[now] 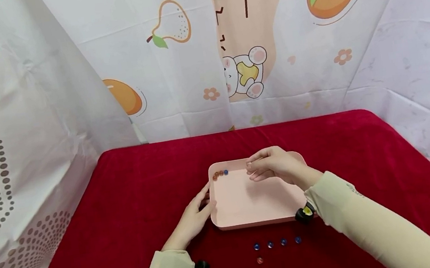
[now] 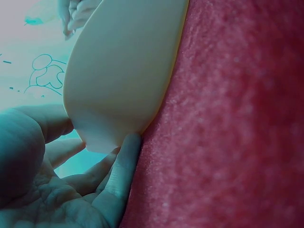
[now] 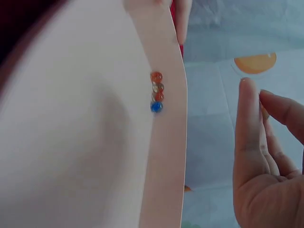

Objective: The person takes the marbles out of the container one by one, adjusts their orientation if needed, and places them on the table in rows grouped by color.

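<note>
Firstly, tabletop (image 1: pixel 149 167): under red cloth, it carried the tray and the loose balls; a tug on that cloth could have shifted them, so sleeves were best lifted clear.
Pink tray (image 1: pixel 234 207): it lay flat on the tabletop in front of the person, long side nearest. Level seemed right, since a tilt would likely have set round balls rolling.
Left hand (image 1: pixel 193 213): at the tray's left short side, fingers (image 2: pixel 126 164) spread and touching the wall, thumb at the rim. Light, even pressure probably steadied it better than a push.
Right hand (image 1: pixel 275 163): above the tray, off its floor, fingers bent and near the thumb; whether they pinched anything, the views could not tell. Low, slow movement seemed wisest there.
Blue row (image 1: pixel 270 244): four glassy balls, spaced apart on the tabletop, just nearer the person than the tray. A pinch from above would probably have disturbed neighbours least.
Ball cluster (image 1: pixel 221 173): three orange and one blue, close together near the tray's far left corner; best left unbumped.
Reddish ball (image 1: pixel 260 260): alone, nearer the person than the row's left end, easily overlooked against red cloth.
</note>
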{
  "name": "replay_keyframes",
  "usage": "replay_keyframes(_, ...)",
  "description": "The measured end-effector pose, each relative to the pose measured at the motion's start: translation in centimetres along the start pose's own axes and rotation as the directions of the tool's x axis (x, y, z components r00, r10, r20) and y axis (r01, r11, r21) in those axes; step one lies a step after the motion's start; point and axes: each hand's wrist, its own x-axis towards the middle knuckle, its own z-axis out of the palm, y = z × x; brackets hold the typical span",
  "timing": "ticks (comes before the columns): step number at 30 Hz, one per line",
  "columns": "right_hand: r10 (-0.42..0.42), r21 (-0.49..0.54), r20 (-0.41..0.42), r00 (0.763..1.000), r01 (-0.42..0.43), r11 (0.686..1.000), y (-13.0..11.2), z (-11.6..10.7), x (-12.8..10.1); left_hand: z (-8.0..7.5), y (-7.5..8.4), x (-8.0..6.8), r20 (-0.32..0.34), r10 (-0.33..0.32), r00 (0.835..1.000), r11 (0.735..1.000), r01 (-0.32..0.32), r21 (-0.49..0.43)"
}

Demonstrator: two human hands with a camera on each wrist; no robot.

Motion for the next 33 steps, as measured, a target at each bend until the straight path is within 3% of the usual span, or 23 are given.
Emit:
replay_keyframes(11,-0.023,0.015,0.005,1.0,0.023,1.0,0.1,0.2,-2.9,0.0,-0.1,0.1,0.001,0.003,1.0,1.0,-0.003,0.008)
replay_keyframes(16,-0.066,0.028,-0.027,0.997,0.067,0.997,0.0,0.3,-4.2,0.0,-0.1,0.1,-0.001,-0.001,1.0,1.0,0.001,0.004)
replay_keyframes(24,-0.119,0.03,-0.011,0.993,0.119,0.992,0.1,0.4,-5.6,0.0,0.2,-0.1,0.001,-0.002,1.0,1.0,0.002,-0.02)
replay_keyframes(33,-0.102,0.071,0.024,0.994,0.101,0.992,0.8,0.8,-7.3,0.0,0.2,-0.1,0.003,0.004,1.0,1.0,-0.003,-0.026)
